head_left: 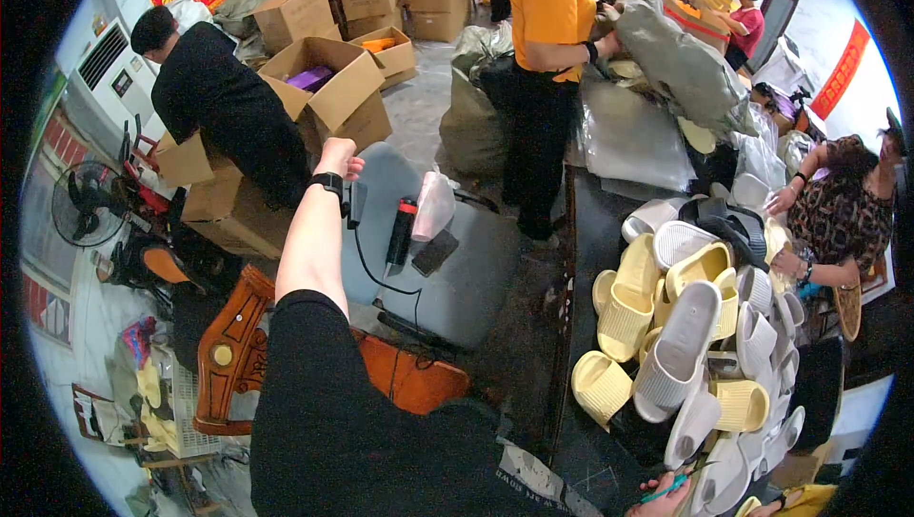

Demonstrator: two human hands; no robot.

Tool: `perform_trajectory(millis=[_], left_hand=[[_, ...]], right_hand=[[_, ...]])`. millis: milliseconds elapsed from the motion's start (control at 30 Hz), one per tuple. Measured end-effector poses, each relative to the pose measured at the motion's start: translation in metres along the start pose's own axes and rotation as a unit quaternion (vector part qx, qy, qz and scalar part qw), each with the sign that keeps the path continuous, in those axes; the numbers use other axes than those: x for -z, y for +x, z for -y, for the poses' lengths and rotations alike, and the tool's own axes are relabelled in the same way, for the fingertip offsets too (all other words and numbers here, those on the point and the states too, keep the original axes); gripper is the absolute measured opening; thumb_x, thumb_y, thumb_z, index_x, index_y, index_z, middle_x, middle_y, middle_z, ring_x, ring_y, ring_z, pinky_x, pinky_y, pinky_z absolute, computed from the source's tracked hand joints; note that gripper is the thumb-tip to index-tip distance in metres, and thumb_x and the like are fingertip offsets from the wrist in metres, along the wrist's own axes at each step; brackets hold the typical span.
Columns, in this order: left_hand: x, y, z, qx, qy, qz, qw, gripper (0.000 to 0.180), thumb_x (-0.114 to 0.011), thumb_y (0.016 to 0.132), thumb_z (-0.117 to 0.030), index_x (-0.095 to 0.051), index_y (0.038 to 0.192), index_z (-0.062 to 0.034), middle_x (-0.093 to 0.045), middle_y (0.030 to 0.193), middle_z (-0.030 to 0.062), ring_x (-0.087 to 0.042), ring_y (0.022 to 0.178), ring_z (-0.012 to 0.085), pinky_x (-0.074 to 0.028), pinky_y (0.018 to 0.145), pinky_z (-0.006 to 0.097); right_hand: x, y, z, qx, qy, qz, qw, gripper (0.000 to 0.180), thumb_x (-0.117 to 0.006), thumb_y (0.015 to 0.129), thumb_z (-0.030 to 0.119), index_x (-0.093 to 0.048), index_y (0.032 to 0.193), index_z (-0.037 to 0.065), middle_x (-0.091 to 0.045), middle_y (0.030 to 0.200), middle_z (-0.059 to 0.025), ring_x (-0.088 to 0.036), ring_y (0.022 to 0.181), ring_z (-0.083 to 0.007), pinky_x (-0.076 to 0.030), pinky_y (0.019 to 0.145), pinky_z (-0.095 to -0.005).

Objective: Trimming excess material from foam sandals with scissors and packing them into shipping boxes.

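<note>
Head view, left hand (338, 157) raised, ribbed yellow and white slippers (681, 327) heaped

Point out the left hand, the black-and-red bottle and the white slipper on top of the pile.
left hand (339, 157): head view, back of the fist.
black-and-red bottle (401, 233): head view, mid-body.
white slipper (680, 349): head view, ribbed sole.

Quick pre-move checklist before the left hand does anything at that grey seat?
1. Left hand free of load: cannot tell, it looks like a closed fist.
2. Black handheld tool within reach on the grey seat: ok.
3. Cable clear of the arm: not ok, it trails under the forearm.
4. Right hand visible: not ok, only a part shows at the bottom edge.
5. Slipper pile steady on the table: ok.
</note>
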State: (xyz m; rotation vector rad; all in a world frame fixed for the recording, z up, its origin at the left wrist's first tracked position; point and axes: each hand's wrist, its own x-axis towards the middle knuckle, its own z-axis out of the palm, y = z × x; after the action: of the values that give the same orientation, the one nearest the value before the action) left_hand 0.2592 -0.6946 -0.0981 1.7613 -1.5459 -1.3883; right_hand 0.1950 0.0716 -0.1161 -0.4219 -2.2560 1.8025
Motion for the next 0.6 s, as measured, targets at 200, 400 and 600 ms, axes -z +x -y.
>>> perform_trajectory(millis=[200,400,600], left_hand=[[-0.025,0.002,0.002,0.009,-0.007,0.03,0.999,0.032,-0.039,0.079,-0.012,-0.05,0.107,0.0,-0.062,0.08,0.0172,-0.053,0.046,0.0188,-0.048,0.053,0.041],[-0.052,-0.001,0.008,0.003,-0.008,0.067,0.998,0.031,-0.042,0.083,-0.018,-0.049,0.107,0.0008,-0.062,0.078,0.0169,-0.057,0.051,0.0227,-0.049,0.054,0.043],[-0.088,-0.011,0.021,-0.021,-0.071,0.123,0.99,0.025,-0.046,0.082,-0.015,-0.052,0.097,0.0036,-0.062,0.077,0.0168,-0.059,0.055,0.0241,-0.05,0.052,0.04]], right_hand=[[-0.008,-0.016,0.022,-0.029,0.035,0.002,0.999,0.039,-0.055,0.084,0.003,-0.045,0.121,-0.002,-0.053,0.078,-0.0083,-0.048,0.056,-0.0137,-0.043,0.048,-0.0271],[0.002,-0.015,0.009,-0.06,0.024,-0.002,0.998,0.041,-0.054,0.083,0.002,-0.044,0.122,-0.001,-0.053,0.077,-0.0077,-0.048,0.057,-0.0133,-0.044,0.049,-0.027],[-0.002,-0.015,0.015,-0.025,0.041,-0.002,0.999,0.039,-0.054,0.082,0.0,-0.045,0.12,-0.001,-0.053,0.076,-0.008,-0.048,0.056,-0.0131,-0.044,0.048,-0.0267]])
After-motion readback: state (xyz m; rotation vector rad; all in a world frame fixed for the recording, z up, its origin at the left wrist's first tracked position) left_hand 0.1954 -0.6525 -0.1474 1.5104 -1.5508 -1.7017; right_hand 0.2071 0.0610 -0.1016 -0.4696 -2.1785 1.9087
